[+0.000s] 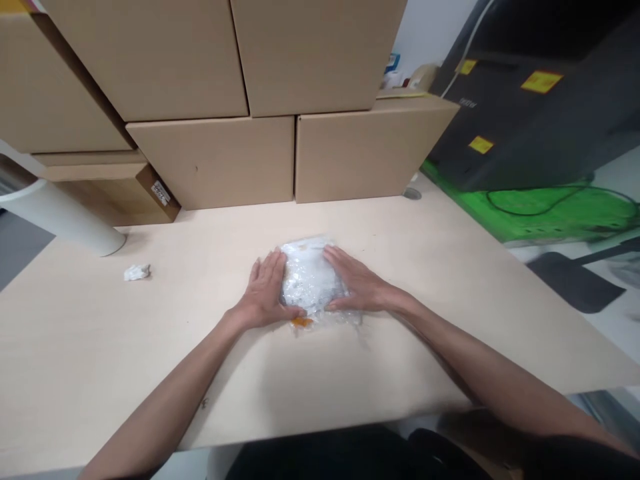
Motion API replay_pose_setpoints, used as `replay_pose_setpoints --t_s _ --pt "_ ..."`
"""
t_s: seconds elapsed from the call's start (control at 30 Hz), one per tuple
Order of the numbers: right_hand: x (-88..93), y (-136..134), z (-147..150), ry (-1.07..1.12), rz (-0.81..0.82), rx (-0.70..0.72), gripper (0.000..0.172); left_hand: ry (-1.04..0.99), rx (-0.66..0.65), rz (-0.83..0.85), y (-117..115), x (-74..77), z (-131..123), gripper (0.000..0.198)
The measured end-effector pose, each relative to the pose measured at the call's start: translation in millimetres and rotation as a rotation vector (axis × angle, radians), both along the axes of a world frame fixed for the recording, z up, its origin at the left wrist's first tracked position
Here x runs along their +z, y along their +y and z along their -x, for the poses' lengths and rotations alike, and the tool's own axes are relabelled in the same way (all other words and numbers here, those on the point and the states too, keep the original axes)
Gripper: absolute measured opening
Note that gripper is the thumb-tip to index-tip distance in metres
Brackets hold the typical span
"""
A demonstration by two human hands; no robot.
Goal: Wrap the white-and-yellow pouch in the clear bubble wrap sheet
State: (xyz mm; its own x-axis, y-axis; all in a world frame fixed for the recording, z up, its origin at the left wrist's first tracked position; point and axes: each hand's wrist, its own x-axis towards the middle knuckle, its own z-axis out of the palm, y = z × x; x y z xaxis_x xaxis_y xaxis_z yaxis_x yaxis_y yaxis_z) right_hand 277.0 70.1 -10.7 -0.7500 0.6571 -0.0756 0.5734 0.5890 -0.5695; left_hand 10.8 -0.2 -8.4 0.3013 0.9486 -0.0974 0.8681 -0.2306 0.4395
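Observation:
A whitish package in clear bubble wrap (311, 277) lies on the pale wooden table in front of me. My left hand (266, 288) is pressed along its left side, the thumb at the near edge. On the other side, my right hand (357, 283) curves over the right edge, fingers on top and thumb near the front. Between them the two hands grip the package. Loose clear plastic and a small orange patch (302, 322) show at its near edge. What lies inside the wrap cannot be made out.
Stacked cardboard boxes (215, 163) stand along the table's back edge. At left are a white cylinder (75, 210) and a crumpled white scrap (137, 272). Beyond the right edge stands a dark machine (520, 127) with yellow labels, on a green surface (530, 213).

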Motion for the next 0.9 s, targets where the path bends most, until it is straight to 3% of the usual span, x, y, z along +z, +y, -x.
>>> replay_pose_setpoints --t_s 0.13,0.3,0.37,0.5,0.67,0.77,0.9 --pt "3.8 -7.5 -4.7 0.225 0.199 -0.124 0.122 -0.037 0.065 0.011 -11.5 9.6 0.6 0.13" --pt "-8.2 -14.4 -3.3 0.818 0.528 -0.73 0.081 -0.093 0.05 -0.033 -26.0 20.3 -3.9 0.109" --pt "-13.1 -12.3 0.5 0.905 0.592 -0.848 0.06 -0.046 -0.008 -0.027 -28.9 18.9 -10.4 0.113" --pt "-11.1 -8.3 6.7 0.949 0.697 -0.813 0.033 -0.01 -0.075 -0.037 -32.7 6.2 -21.9 0.121" --pt "3.2 -13.0 14.0 1.005 0.833 -0.706 0.023 -0.173 -0.095 -0.147 -34.9 -6.5 -18.2 0.099" --pt "10.9 -15.8 18.7 1.038 0.855 -0.656 0.023 -0.257 -0.113 -0.179 -34.1 -1.4 -13.1 0.081" --pt "16.8 -15.4 21.4 1.017 0.805 -0.63 0.034 -0.426 -0.068 -0.186 -30.7 18.6 -7.2 0.069"
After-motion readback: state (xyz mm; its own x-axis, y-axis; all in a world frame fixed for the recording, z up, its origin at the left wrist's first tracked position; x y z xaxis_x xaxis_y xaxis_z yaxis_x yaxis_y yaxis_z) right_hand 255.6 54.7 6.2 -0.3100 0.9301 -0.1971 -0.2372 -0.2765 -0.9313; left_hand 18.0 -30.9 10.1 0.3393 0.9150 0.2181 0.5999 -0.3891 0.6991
